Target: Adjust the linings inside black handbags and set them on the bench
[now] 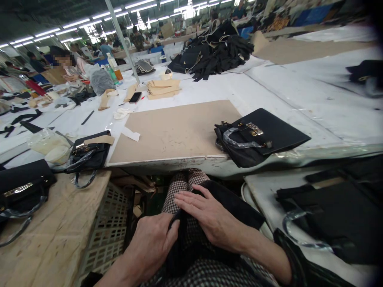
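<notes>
Black material (231,203) lies across my lap, over the checked cloth. My left hand (152,239) is closed on its edge, with the thumb on top and the fingertips hidden. My right hand (209,217) rests flat on the same material, fingers extended and the thumb apart. Beyond my hands, a black handbag (260,135) with a gold clasp and plastic-wrapped handle lies at the table's front edge, partly on a brown board (176,129).
Black bags (89,149) lie at the left, one (24,187) on a wooden surface above a plastic crate (107,223). Another bag (338,211) is at the right. Farther back are black pieces (218,52), tan pieces (163,88), a phone (135,97) and a person (67,65).
</notes>
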Demonstrator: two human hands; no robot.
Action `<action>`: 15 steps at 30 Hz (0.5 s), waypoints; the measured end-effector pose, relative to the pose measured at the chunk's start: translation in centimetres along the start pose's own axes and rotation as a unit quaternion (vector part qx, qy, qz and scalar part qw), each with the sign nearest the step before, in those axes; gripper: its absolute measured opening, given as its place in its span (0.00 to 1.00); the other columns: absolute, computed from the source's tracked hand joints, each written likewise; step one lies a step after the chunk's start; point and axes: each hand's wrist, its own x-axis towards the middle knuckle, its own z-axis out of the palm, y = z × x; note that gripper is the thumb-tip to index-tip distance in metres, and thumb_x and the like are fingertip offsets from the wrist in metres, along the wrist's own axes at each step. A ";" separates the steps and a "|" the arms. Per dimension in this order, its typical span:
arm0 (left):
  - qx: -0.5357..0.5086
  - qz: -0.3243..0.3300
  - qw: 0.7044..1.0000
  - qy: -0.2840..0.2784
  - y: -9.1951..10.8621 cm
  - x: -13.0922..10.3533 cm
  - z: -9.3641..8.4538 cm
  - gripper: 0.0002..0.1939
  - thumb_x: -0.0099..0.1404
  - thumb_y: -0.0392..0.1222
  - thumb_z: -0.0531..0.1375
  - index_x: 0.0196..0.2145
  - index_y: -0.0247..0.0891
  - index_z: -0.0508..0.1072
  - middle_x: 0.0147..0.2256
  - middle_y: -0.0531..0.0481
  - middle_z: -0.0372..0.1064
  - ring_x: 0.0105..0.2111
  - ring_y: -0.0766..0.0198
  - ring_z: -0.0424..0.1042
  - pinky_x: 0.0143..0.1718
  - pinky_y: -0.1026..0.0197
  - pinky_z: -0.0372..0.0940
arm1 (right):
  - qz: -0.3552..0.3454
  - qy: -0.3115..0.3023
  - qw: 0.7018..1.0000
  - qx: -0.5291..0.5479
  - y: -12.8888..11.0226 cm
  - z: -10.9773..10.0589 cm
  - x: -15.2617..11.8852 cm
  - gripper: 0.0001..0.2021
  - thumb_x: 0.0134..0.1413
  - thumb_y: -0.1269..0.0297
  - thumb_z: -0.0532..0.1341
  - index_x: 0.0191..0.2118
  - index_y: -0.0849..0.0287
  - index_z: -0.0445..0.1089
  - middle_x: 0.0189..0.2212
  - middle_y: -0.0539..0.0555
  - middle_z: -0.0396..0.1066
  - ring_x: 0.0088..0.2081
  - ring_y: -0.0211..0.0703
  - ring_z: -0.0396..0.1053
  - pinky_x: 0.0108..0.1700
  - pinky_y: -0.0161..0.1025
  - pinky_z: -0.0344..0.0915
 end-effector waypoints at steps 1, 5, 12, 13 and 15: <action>0.000 -0.001 1.000 0.004 0.0 0.0 0.1 0.17 0.74 0.43 0.47 0.35 0.38 0.73 0.33 0.47 0.76 0.31 0.58 0.76 0.32 0.60 0.63 | -0.006 0.002 1.000 0.016 -0.6 0.2 0.0 0.39 0.46 0.82 0.50 0.67 0.59 0.52 0.65 0.59 0.57 0.67 0.48 0.51 0.68 0.61 0.40; -0.003 0.011 1.000 0.026 -0.3 -0.1 0.7 0.16 0.73 0.41 0.47 0.37 0.37 0.73 0.37 0.45 0.78 0.35 0.56 0.78 0.36 0.58 0.68 | -0.025 0.033 0.996 0.080 -3.3 1.1 0.4 0.38 0.47 0.79 0.52 0.67 0.65 0.50 0.65 0.62 0.56 0.67 0.47 0.51 0.69 0.55 0.45; 0.019 0.009 0.999 0.043 -0.2 -0.5 1.3 0.16 0.73 0.41 0.48 0.35 0.38 0.74 0.31 0.46 0.76 0.30 0.57 0.77 0.32 0.59 0.68 | -0.002 0.037 0.999 -0.027 -1.9 2.1 -0.9 0.34 0.55 0.79 0.47 0.69 0.66 0.47 0.67 0.61 0.53 0.68 0.46 0.47 0.68 0.55 0.48; 0.025 0.004 0.999 0.038 -0.1 -0.4 1.3 0.17 0.73 0.42 0.47 0.34 0.38 0.73 0.30 0.46 0.75 0.29 0.57 0.76 0.31 0.58 0.67 | 0.022 0.043 0.997 -0.059 -0.9 2.0 -1.3 0.34 0.55 0.80 0.47 0.69 0.65 0.47 0.67 0.61 0.53 0.68 0.48 0.47 0.68 0.57 0.49; 0.029 0.002 0.999 0.031 0.2 -0.2 1.3 0.17 0.73 0.42 0.47 0.34 0.38 0.73 0.30 0.47 0.75 0.29 0.57 0.76 0.31 0.58 0.67 | 0.064 0.052 0.991 -0.108 1.0 1.7 -2.1 0.35 0.54 0.82 0.46 0.69 0.64 0.49 0.67 0.61 0.54 0.68 0.49 0.50 0.67 0.59 0.50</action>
